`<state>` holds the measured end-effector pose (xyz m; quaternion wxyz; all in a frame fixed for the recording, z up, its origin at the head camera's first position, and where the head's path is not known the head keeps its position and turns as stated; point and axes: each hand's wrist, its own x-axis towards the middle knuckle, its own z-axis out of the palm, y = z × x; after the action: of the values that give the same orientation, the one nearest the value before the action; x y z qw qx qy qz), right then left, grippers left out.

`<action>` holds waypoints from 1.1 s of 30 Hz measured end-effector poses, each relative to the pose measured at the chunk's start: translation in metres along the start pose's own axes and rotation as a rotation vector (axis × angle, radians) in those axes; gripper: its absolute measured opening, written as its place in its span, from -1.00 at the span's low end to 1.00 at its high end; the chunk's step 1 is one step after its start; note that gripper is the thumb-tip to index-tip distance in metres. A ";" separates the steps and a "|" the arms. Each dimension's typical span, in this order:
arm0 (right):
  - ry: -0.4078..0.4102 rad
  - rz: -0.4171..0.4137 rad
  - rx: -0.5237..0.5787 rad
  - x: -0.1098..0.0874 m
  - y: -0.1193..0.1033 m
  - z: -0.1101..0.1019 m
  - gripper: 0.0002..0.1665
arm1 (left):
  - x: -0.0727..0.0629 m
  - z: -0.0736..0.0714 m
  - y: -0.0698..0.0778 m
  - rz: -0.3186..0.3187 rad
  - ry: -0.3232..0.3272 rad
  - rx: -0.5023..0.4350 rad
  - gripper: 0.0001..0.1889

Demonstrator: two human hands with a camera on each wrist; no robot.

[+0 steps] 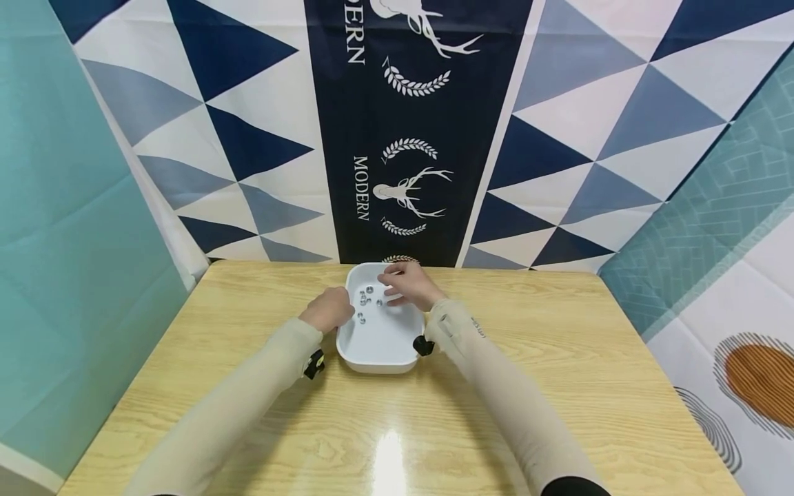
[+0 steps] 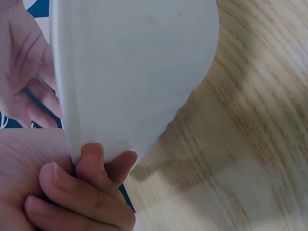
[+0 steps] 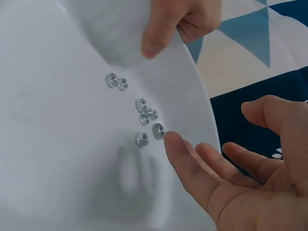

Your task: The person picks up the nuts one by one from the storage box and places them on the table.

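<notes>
From the head view I see one white tray (image 1: 378, 368) on the wooden counter (image 1: 540, 344), its long axis running away from the person. Seven small shiny nuts (image 1: 369, 290) lie inside, in the far left part of its floor. The right hand (image 1: 411, 284) reaches over the far right of the tray, and from its fingers the nuts lie to the left and a little toward the person. The left hand (image 1: 329, 308) is at the left wall, close to the two nearest nuts.

In the left wrist view I look at the tray's outer side. The left hand's fingers are curled against the wall at the rim, and I make out no nut from here. Part of the right hand shows beyond the rim.

The right wrist view gives me the relation best: one nut sits just beside the foremost right fingertip, though I cannot tell whether they touch. The right fingers are loose and spread, with nothing visible in them. I count seven nuts again: two by the fingertip, three clustered, two toward the left thumb, which presses the inner wall.
</notes>
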<state>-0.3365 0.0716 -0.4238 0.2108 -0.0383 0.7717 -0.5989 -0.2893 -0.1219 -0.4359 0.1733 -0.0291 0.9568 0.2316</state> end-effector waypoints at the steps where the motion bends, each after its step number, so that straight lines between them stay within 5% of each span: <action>1: 0.001 0.007 0.000 0.000 0.001 0.001 -0.48 | 0.000 0.000 0.000 -0.002 -0.001 -0.003 -0.74; 11: 0.053 0.032 -0.039 0.004 0.009 0.010 -0.62 | 0.000 0.001 0.000 -0.008 0.006 -0.010 -0.75; 20: 0.132 0.051 -0.204 0.013 0.013 0.017 -0.76 | -0.001 0.000 -0.001 -0.003 0.007 -0.017 -0.76; 33: 0.134 0.087 -0.303 0.016 0.016 0.022 -0.96 | 0.003 0.000 0.000 -0.007 0.004 0.002 -0.75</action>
<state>-0.3399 0.0514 -0.4474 0.1764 0.0035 0.8664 -0.4672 -0.2920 -0.1219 -0.4375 0.1722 -0.0326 0.9573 0.2300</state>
